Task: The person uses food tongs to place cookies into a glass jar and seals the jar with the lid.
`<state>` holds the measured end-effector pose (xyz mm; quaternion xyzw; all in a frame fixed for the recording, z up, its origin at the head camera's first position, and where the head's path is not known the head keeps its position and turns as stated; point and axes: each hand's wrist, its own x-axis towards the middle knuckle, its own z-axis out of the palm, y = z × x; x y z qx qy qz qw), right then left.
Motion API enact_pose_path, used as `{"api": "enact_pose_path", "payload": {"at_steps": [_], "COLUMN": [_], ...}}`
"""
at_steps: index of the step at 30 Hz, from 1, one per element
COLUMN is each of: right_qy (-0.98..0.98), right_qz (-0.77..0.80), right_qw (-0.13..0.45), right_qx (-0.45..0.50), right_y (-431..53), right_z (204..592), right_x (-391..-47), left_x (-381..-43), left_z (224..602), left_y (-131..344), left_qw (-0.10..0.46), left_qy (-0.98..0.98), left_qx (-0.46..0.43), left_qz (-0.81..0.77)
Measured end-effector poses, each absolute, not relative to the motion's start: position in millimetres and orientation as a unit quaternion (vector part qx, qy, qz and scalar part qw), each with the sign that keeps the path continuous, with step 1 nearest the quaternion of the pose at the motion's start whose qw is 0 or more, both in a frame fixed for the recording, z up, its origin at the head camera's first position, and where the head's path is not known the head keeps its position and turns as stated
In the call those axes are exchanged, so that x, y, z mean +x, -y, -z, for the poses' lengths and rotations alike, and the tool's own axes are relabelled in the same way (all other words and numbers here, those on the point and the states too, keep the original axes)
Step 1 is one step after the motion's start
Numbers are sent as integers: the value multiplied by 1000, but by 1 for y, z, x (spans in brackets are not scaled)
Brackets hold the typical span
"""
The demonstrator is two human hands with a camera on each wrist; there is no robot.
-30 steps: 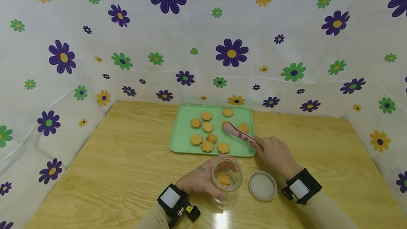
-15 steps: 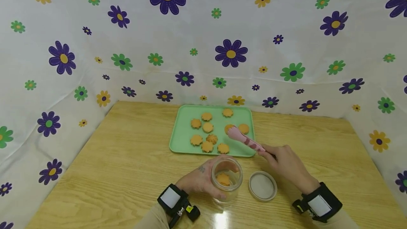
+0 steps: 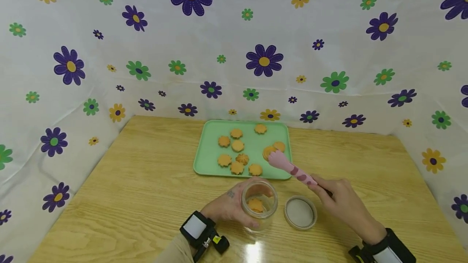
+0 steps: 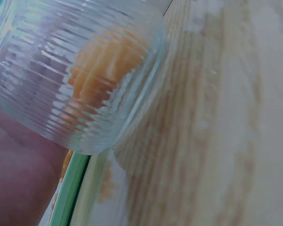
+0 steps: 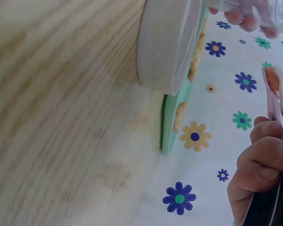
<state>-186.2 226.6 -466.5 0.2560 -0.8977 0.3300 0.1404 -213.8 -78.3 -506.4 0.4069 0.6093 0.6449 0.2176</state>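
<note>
My left hand [image 3: 228, 206] grips a clear ribbed glass jar [image 3: 269, 214], its mouth uncovered. Inside the jar lies an orange-brown cookie [image 3: 255, 205], which also shows through the glass in the left wrist view. Pink tongs [image 3: 292, 168] with darker patches and black handles are held in my right hand [image 3: 341, 198]. Between the tongs' tips is another cookie [image 3: 268, 151], over the right part of the green tray [image 3: 209, 133]; in the right wrist view the tips [image 5: 268, 87] pinch it. Several scalloped cookies [image 3: 237, 168] lie on the tray.
A round pale lid [image 3: 300, 212] lies on the wooden table [image 3: 146, 182], just right of the jar. Behind the tray, a white cloth [image 3: 219, 31] with printed flowers borders the table's back and sides. Black wrist straps [image 3: 199, 230] carry the cameras.
My right hand has moved right and back toward me, bringing the tongs and the pinched cookie along, nearer the tray's right side. My left hand and the jar stay put.
</note>
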Motion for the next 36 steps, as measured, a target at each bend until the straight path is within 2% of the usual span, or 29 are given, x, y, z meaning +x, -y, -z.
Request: {"api": "enact_pose_path", "payload": {"at_steps": [7,14,36], "right_qy": [869,867,859], "right_qz": [-361,-347,-346], "right_qw": [168,178,134], "right_qx": [293,309,353], "right_y": [-231,-232,-230], "right_z": [459,459,447], "right_x": [-167,-158,-140], "left_x": [-212,-206,-212], "left_z": [504,486,507], "left_y": [78,80,87], "left_qw": [217,221,243], "left_qy": [-610,-619,-664], "left_qx": [406,397,351], "left_qz": [-645,-640,-614]}}
